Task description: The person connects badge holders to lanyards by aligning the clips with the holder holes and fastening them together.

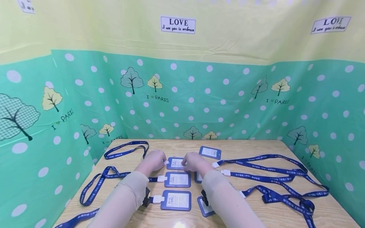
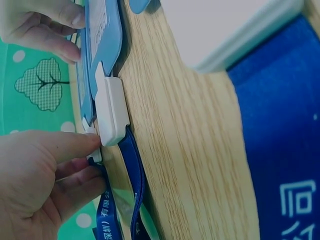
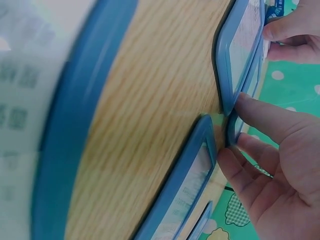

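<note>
The farthest ID card holder (image 1: 176,163) of the left column, blue-framed, lies between both hands. At its left end my left hand (image 1: 156,159) pinches the white clip (image 2: 94,156) that joins it to a blue lanyard (image 2: 107,212). My right hand (image 1: 195,161) holds the holder's opposite end, with thumb and fingers at the edge (image 3: 233,131) in the right wrist view. Nearer me in the same column lie a middle holder (image 1: 178,179) and a front holder (image 1: 176,200), each with a white clip on its left.
On the wooden table (image 1: 182,218), a tilted holder (image 1: 210,152) lies at the back right. Another holder (image 1: 204,209) is partly under my right forearm. Blue lanyards (image 1: 285,177) spread across the right side, and looped lanyards (image 1: 94,186) lie left. A green patterned cloth (image 1: 194,95) hangs behind.
</note>
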A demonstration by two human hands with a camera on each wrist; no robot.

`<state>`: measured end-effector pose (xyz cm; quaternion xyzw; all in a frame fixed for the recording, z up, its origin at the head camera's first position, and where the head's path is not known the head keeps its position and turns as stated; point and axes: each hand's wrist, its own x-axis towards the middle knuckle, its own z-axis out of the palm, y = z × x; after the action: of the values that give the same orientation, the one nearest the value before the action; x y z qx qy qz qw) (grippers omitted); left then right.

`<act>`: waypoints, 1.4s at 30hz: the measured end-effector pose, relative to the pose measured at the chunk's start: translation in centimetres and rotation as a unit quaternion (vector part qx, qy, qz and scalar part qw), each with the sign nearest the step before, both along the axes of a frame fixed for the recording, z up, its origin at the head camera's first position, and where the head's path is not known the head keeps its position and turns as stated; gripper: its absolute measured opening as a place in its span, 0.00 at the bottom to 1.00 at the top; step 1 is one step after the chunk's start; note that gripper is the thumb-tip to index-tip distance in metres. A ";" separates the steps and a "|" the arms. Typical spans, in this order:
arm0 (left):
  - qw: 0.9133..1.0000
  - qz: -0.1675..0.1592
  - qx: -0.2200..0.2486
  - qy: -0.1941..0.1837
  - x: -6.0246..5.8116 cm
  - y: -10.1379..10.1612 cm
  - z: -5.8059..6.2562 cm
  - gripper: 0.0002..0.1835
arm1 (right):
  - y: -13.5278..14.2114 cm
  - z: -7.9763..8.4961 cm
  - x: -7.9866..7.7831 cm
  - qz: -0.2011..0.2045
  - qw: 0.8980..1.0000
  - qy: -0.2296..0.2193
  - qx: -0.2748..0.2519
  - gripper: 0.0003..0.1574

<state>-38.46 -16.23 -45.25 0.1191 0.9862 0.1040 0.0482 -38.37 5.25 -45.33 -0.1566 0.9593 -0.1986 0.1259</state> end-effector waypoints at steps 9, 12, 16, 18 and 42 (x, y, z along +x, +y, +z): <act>1.000 -0.005 -0.007 0.008 0.1 0.1 0.1 0.05 | 0.0 0.2 0.0 0.005 1.000 0.004 0.007 0.18; 1.000 -0.007 -0.008 0.009 0.1 0.1 0.1 0.06 | 0.0 0.3 0.1 0.006 1.000 0.004 0.008 0.18; 1.000 -0.004 -0.009 0.006 0.1 0.2 0.1 0.07 | 0.0 0.2 0.1 0.007 1.000 0.004 0.004 0.18; 1.000 -0.002 -0.010 0.005 0.1 0.3 0.1 0.07 | 0.1 0.2 0.1 0.006 1.000 0.004 0.001 0.18; 1.000 -0.004 -0.003 -0.003 -0.1 0.4 0.1 0.06 | 0.1 0.2 0.1 0.006 1.000 0.004 0.003 0.18</act>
<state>-38.54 -15.81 -45.19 0.1226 0.9859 0.1008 0.0523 -38.29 5.35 -45.09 -0.1626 0.9595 -0.1941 0.1237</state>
